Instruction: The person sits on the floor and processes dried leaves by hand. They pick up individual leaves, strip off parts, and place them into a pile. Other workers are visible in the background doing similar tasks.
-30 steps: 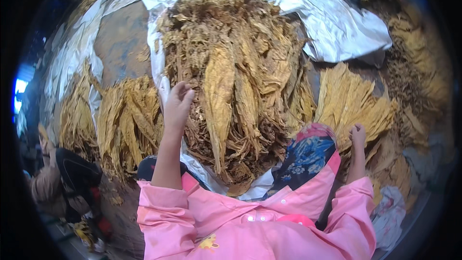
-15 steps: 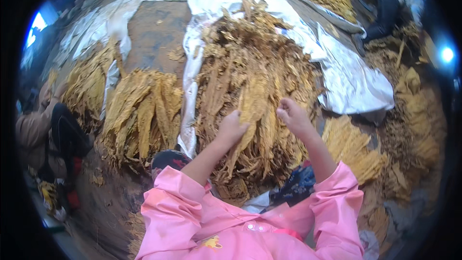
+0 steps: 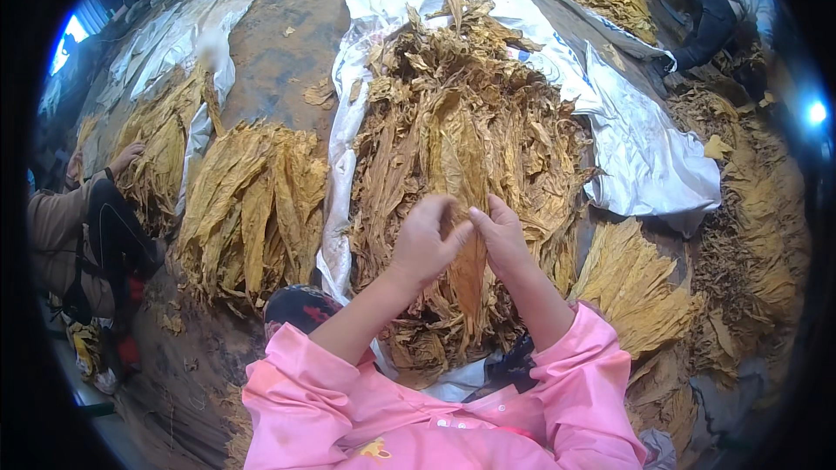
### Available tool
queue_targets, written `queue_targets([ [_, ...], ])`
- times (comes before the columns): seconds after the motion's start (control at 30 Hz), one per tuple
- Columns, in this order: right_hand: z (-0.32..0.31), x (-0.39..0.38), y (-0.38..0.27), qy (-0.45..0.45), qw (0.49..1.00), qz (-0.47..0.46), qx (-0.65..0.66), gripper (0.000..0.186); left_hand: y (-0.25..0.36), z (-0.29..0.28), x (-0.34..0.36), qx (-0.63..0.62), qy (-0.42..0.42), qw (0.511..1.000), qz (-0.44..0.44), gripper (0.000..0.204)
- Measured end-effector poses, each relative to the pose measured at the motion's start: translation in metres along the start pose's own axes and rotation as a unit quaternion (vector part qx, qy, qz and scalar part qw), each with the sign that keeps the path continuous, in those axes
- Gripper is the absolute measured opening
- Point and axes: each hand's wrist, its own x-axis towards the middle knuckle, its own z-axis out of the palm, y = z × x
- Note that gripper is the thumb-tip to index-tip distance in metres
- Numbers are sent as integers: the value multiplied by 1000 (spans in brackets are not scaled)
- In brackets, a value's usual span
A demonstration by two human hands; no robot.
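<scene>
My left hand (image 3: 425, 239) and my right hand (image 3: 502, 239) meet over a central heap of dried yellow-brown leaves (image 3: 390, 149). A long, wide, tan leaf (image 3: 459, 152) lies between them, its lower part hanging toward me. Both hands have their fingers closed on this leaf, the right thumb pressed near its middle; the left fingertips are partly hidden behind it. The heap rests on white sheeting (image 3: 340, 183) in front of my knees.
More leaf piles lie to the left (image 3: 248, 204), at the right (image 3: 636, 283) and at the back right (image 3: 610, 2). A crumpled white sheet (image 3: 644, 157) lies right of the heap. A co-worker (image 3: 70, 235) sits at the left; another person (image 3: 723, 17) is at the back right.
Both hands have come together at the middle of the heap and now hold the long leaf, which has shifted. The view has tilted to show more of the surroundings.
</scene>
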Motion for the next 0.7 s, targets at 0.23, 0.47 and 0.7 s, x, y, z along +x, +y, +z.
queue_targets([
  [0.23, 3, -15, 1, -67, 996, 51, -32, 34, -20, -28, 25, -328, 148, 914, -188, 71],
  [0.47, 16, -34, 10, -167, 977, 119, -66, 32, -14, -60, 29, -473, 52, 860, -186, 50],
  [0.7, 25, -35, 12, -205, 951, 121, -197, 38, -16, -58, 28, -482, -13, 858, -178, 37],
])
